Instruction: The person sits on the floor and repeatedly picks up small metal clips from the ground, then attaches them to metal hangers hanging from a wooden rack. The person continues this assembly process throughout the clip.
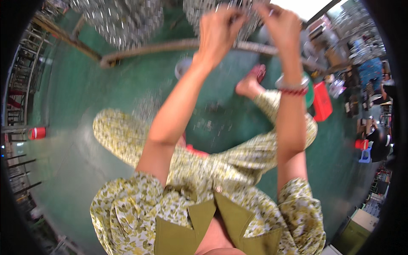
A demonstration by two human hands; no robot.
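Observation:
Both arms are raised toward a hanging cluster of glittering crystal beads [212, 9] at the top middle. My left hand [219, 30] has its fingers pinched together at the lower edge of the cluster. My right hand [278, 23], with a pale bangle and a red bracelet [292, 86] on its wrist, pinches the same cluster just to the right. Motion blur hides what exactly lies between the fingertips. Below the arms are my lap and legs in green-yellow flowered cloth [212, 170], and one foot in a red sandal [254, 79].
A second bead cluster [123, 19] hangs at the top left over a curved bar [170, 46]. On the green floor are a pale bowl [182, 68], scattered small bits [208, 123], a red stool [323, 102] and a red cup [37, 133]. Another person [374, 136] sits far right.

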